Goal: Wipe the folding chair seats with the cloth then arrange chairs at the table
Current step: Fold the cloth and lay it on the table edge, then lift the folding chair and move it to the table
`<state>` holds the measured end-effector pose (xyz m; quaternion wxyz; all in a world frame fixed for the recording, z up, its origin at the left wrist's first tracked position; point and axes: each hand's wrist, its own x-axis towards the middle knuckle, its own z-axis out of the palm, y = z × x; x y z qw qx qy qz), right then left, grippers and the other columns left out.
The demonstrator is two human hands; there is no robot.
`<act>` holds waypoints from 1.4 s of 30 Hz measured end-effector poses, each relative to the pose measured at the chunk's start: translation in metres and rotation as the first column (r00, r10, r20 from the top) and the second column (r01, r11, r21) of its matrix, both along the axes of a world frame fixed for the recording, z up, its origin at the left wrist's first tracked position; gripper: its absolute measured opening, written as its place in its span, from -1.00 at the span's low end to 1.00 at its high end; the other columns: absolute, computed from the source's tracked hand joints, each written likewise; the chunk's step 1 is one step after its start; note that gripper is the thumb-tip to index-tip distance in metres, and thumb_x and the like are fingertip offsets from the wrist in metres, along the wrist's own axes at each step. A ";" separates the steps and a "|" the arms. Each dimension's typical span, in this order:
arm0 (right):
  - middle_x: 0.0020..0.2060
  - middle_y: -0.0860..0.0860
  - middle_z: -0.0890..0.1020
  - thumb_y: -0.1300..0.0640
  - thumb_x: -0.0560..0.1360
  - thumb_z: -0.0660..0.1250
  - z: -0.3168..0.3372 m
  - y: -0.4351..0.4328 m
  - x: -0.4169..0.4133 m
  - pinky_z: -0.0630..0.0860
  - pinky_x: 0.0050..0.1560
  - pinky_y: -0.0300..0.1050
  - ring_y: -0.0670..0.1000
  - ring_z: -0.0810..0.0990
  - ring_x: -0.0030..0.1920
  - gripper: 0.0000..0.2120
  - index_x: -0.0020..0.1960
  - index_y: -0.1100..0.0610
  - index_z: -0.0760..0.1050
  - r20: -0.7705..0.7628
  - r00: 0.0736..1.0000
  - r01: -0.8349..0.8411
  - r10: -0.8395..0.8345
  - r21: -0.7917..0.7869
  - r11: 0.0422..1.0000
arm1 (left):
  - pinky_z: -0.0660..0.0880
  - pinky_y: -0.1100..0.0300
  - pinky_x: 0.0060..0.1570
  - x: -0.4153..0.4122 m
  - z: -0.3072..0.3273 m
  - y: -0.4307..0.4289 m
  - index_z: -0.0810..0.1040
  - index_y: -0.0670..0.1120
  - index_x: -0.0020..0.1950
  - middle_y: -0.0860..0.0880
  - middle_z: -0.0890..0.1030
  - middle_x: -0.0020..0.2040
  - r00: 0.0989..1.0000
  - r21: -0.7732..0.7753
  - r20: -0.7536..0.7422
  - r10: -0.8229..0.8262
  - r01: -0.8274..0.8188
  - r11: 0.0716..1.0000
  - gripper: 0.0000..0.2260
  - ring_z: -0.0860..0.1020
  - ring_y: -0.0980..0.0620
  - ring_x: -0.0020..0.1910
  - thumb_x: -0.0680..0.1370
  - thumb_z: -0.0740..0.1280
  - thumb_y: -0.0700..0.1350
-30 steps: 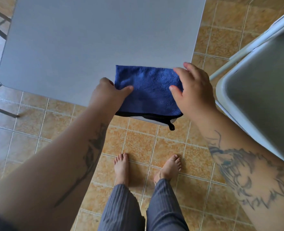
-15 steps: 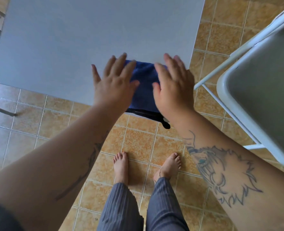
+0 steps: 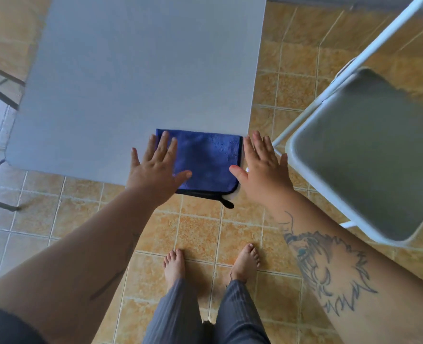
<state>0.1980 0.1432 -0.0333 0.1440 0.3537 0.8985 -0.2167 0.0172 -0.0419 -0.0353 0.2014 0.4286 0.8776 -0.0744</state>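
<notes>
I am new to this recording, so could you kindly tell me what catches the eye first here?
The folded blue cloth stands out, lying at the near right corner of the grey table, its black loop hanging over the edge. The left hand lies flat on its left side and the right hand is spread open at its right edge. A white folding chair with a grey seat stands to the right.

Blue cloth (image 3: pixel 205 162), folded flat into a rectangle, black trim, black loop tag hanging off the near edge; lies at near right corner of grey table (image 3: pixel 136 78). Folding chair (image 3: pixel 364 155) to the right of table, just beside it, unfolded: white tube frame, grey seat, seat bare.
</notes>
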 end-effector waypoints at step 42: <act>0.51 -0.10 0.19 -0.08 0.54 0.24 0.308 0.416 0.265 0.09 0.46 -0.05 -0.06 0.04 0.50 -0.56 0.42 -0.11 0.34 -0.274 0.797 -0.527 0.539 0.122 0.841 | 0.38 0.20 0.14 0.345 0.317 0.309 0.41 0.18 0.36 0.07 0.53 0.30 0.838 0.365 0.251 0.486 -0.546 0.754 -0.57 0.51 0.07 0.21 0.51 0.27 0.22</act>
